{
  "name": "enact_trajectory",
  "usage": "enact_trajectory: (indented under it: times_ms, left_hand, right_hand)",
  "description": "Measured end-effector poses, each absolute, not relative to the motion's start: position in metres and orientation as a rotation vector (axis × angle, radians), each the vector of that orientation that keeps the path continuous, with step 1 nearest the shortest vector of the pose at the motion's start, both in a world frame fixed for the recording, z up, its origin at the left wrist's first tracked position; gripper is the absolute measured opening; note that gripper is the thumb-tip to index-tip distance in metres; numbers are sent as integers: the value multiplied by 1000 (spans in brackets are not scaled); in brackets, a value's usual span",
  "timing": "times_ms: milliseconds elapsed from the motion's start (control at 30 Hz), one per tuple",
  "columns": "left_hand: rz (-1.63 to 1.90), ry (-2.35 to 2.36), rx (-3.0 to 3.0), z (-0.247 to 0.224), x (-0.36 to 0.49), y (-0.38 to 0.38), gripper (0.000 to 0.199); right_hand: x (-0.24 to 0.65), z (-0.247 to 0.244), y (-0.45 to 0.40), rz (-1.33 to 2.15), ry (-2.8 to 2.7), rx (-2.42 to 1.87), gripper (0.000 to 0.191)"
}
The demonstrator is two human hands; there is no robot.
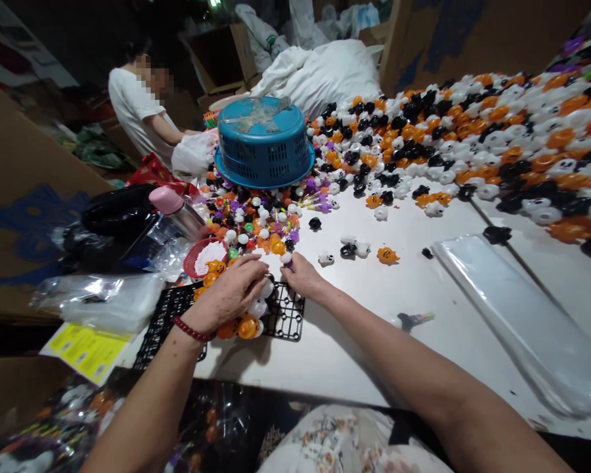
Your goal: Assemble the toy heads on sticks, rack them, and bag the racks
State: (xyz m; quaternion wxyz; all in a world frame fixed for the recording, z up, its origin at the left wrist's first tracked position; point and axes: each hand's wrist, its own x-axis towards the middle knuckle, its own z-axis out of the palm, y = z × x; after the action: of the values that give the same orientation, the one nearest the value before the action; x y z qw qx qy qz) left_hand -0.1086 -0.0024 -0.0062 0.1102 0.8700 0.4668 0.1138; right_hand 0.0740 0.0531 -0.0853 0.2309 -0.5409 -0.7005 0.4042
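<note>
1. At the far left, clear bags (113,305) overlap a yellow sheet (81,351).
2. Behind them, a person (138,108) in a white top has an arm reaching toward a white bag (193,154).
3. Next comes a pink-capped bottle (180,211), then a red basket (190,261) holding something pale.
4. The left hand (231,289), a red bracelet at its wrist, curves over orange and white toys (249,326) on a black rack (288,318); I can't tell whether it grips one.
5. Beyond the hands, an upturned blue tub (263,148) sits among small mixed pieces.
6. The right hand (303,277) pinches a small white-and-purple piece (286,259) at the rack's far edge.
7. Rightward, loose toys dot the white table (359,295), a big orange, black and white heap (423,135) behind.
8. Long clear sleeves (517,322) lie flat at the right.
</note>
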Motion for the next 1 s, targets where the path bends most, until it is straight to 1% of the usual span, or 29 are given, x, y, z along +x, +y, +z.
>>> enact_trajectory:
  times_ms: [233,300,467,533,667,800,900,1000]
  left_hand:
    - [328,1364,2570,-4,-110,-3,23]
    - [331,1366,2571,-4,-110,-4,24]
    - [339,1371,2571,-6,-111,-4,26]
    - [341,1371,2568,-6,-111,-4,26]
    - [338,1370,2573,-5,-111,-4,26]
    - [344,1369,2572,-5,-111,-4,29]
    - [350,1361,2578,-6,-112,-3,31]
    - [353,1347,2574,-6,-113,-3,30]
  right_hand:
    - [78,-98,53,899,-2101,-1416,19]
    - [80,-105,57,977,-2019,-1396,18]
    - [72,-126,65,1376,-1714,-1279,13]
    - [68,-132,65,1447,-1672,-1218,15]
    - [64,-137,63,1482,-1678,-1132,18]
    - [66,-130,58,1435,-1817,-1143,18]
    - [66,-121,55,1296,-1977,-1154,18]
    - [66,-116,55,1125,-2122,-1152,24]
